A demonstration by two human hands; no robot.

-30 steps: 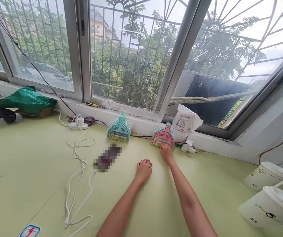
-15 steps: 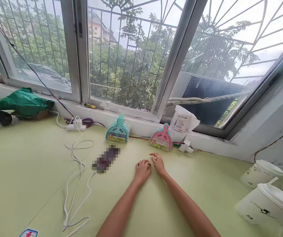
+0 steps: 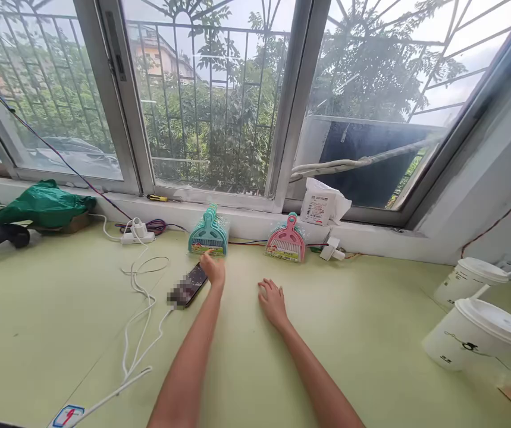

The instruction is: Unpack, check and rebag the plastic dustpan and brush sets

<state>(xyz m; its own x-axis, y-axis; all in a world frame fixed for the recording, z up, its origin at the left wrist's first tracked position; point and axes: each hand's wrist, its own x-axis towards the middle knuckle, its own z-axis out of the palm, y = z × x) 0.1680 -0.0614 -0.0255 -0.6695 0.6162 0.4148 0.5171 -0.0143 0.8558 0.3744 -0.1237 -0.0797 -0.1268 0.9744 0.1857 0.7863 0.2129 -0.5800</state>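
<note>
Hands lie on a pale green desk [image 3: 59, 309] under a barred window. The left hand [image 3: 213, 270] is stretched out toward the far edge, fingertips touching or just short of the teal dustpan set [image 3: 209, 235], which leans against the window ledge; I cannot tell whether they meet it. Its grip looks loosely curled and clamps nothing. Just beside this hand, on its left, lies a phone [image 3: 188, 286], with a white cable [image 3: 141, 321] running from it toward the near edge. The right hand [image 3: 272, 300] rests flat on the desk with fingers spread apart and holds nothing; the pink dustpan set [image 3: 286, 241] stands beyond it at the far edge, well clear of the fingers.

A white packet [image 3: 322, 203] sits on the ledge behind the pink set. A power strip [image 3: 137, 235] lies at the far edge left of the teal set, and a green bag [image 3: 41, 203] sits in the far left corner. Two lidded cups [image 3: 473, 333] stand at the right edge.
</note>
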